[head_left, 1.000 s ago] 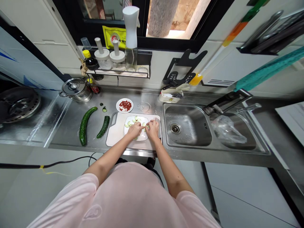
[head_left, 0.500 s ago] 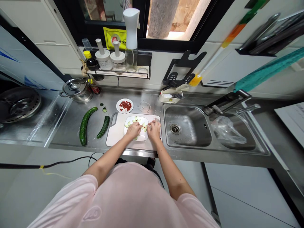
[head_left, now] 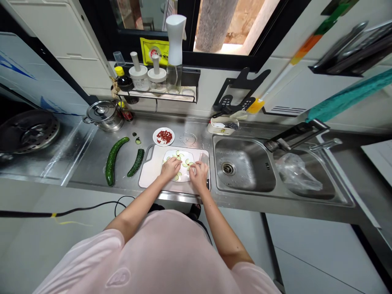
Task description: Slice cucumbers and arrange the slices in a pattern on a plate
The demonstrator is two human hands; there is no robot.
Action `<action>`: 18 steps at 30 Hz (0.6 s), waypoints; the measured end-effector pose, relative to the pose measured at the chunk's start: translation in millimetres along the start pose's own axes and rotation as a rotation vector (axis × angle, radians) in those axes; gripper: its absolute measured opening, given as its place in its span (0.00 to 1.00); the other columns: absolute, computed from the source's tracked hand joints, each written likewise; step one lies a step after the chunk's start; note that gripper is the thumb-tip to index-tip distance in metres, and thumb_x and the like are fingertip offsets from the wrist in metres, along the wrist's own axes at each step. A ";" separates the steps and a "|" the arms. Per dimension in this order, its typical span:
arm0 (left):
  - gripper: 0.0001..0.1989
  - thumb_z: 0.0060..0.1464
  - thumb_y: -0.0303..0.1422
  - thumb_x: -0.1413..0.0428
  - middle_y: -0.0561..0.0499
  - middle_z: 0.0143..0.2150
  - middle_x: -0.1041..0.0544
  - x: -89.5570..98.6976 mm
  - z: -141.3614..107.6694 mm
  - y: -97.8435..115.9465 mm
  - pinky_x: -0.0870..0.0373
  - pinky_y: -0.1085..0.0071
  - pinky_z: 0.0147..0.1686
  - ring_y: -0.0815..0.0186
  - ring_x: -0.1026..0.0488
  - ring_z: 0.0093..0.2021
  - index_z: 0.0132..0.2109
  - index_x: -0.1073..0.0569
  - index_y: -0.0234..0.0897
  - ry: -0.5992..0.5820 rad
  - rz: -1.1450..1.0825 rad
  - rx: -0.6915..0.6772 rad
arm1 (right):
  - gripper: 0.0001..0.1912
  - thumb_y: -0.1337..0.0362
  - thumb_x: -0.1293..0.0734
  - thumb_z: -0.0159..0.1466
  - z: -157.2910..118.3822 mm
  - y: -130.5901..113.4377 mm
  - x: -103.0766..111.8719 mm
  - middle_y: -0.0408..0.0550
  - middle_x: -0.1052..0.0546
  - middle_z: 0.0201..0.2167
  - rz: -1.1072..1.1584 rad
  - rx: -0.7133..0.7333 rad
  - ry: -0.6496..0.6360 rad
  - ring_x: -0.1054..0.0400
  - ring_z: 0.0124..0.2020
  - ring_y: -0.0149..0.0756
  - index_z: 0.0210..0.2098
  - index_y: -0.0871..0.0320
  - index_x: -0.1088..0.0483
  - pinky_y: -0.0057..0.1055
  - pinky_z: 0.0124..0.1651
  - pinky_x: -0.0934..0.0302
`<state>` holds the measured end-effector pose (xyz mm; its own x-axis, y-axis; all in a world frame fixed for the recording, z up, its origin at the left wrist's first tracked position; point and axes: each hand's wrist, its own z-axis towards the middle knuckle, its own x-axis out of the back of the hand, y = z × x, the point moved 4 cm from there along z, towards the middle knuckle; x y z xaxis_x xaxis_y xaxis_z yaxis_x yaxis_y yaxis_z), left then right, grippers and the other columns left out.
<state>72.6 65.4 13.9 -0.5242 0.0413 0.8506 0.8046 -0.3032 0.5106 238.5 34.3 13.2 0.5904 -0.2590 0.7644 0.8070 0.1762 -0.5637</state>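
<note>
Both hands work over a white oval plate (head_left: 179, 156) that lies on a white plastic cutting board (head_left: 152, 173) and carries thin cucumber slices in a ring. My left hand (head_left: 170, 169) rests on the plate's left half, fingers among the slices. My right hand (head_left: 198, 175) is at the plate's right side, its fingertips pinched on a slice (head_left: 190, 164). Left of the board lie a whole cucumber (head_left: 111, 161) and a cut cucumber piece (head_left: 136, 162). A small plate of chopped red chili (head_left: 163, 136) stands behind the board.
A steel counter (head_left: 88, 159) holds everything here. To the right is a steel sink (head_left: 243, 165), with a plastic bag (head_left: 297, 173) in its second basin. A steel pot (head_left: 103, 116) and a stove burner (head_left: 29, 130) stand left. A bottle shelf (head_left: 156, 96) runs along the back.
Both hands stay over the plate, shifting slightly among the slices, and the right hand sits a little nearer the board's front edge. The whole view has drifted slightly.
</note>
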 end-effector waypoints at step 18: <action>0.13 0.53 0.33 0.51 0.45 0.40 0.23 36.2 50.2 -91.5 0.36 0.69 0.42 0.60 0.28 0.41 0.43 0.25 0.37 0.283 -0.004 0.504 | 0.07 0.63 0.39 0.62 -11.7 -4.5 7.3 0.51 0.34 0.43 0.072 -0.006 0.037 0.44 0.50 0.44 0.35 0.56 0.30 0.43 0.53 0.50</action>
<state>-6.0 142.4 4.3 -0.5260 -0.2356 0.8172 0.7997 0.1902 0.5695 239.1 20.5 17.7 0.6457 -0.2813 0.7099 0.7626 0.1901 -0.6183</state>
